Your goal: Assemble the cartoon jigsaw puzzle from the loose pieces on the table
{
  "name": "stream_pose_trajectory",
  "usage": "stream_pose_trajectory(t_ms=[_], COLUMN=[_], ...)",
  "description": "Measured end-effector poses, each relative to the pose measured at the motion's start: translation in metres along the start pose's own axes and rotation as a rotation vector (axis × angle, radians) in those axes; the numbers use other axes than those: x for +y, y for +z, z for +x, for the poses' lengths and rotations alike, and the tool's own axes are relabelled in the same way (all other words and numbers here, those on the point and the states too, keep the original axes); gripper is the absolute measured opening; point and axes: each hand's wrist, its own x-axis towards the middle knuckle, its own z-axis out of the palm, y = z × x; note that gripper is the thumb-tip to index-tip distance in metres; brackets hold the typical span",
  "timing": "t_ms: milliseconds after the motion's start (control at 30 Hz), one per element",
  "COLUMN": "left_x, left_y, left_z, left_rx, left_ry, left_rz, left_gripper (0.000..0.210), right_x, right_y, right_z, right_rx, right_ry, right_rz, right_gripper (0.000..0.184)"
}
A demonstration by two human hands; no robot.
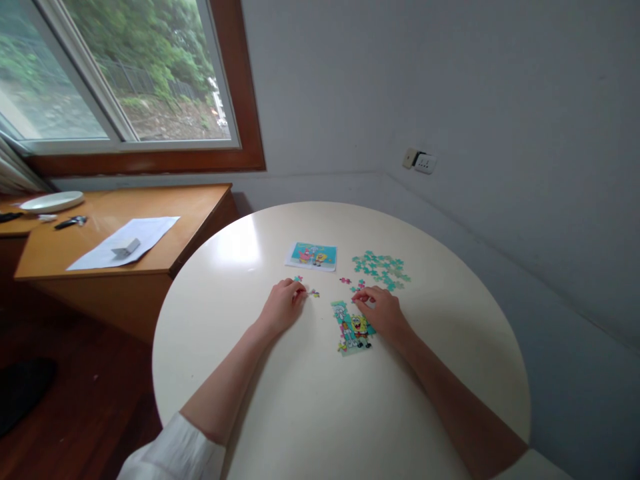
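My left hand (285, 303) is closed in a pinch at a small jigsaw piece (315, 293), with another piece (299, 279) just beyond its knuckles. My right hand (383, 309) has its fingertips together on a small puzzle piece, mostly covered by the fingers. Below those fingertips lies a partly joined jigsaw puzzle (349, 337) with a yellow cartoon figure and a tall pale one; my right hand hides part of its right edge. Loose pink and teal pieces (345, 281) lie between the hands and near the right fingers.
A picture card (313, 256) rests farther back on the round white table (320, 420). Teal pieces (380, 267) are spread at the right. On the left, a wooden desk (200, 207) holds a paper sheet (150, 230), a white block (126, 248) and a white plate (53, 201).
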Motion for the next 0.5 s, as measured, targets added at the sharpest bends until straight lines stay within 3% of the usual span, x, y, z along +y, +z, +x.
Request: stream_pose_trajectory(t_ms=[500], left_x=[-0.0017], left_y=[0.0024], left_z=[0.0008], left_rx=[0.078], left_ry=[-0.099], left_rz=[-0.149], left_gripper=[0.01], right_x=[-0.001], right_y=[-0.0009], right_z=[0.0004], right_rx=[-0.02], right_ry=[0.015], right_rz=[-0.014], right_gripper=[0.013])
